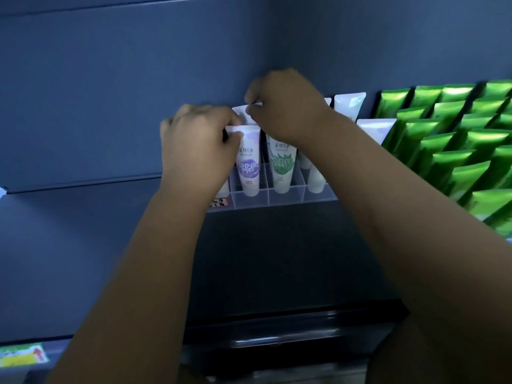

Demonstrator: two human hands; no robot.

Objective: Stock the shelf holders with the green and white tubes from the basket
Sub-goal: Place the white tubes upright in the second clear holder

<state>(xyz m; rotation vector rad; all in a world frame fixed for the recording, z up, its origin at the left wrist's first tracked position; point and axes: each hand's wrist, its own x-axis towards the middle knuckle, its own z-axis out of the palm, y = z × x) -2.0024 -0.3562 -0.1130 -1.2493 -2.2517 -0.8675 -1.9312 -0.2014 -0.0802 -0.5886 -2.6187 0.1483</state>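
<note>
A clear acrylic holder [285, 196] with several compartments stands on the dark shelf. A white tube with a purple label [248, 164] stands in its front row, beside a white tube with a green leaf label [280, 169]. My left hand [198, 149] pinches the flat top end of the purple-label tube. My right hand [282, 106] pinches the top of a white tube [243, 113] standing in the row behind. More white tubes [347, 102] rise at the back right. The basket is not visible.
Rows of shiny green tubes [454, 151] fill a rack at the right. A dark ledge [291, 325] lies below the holder. The blue shelf back panel [110, 92] spreads left. A price sticker [219, 203] sits at the holder's left foot, and a green label [22, 356] lower left.
</note>
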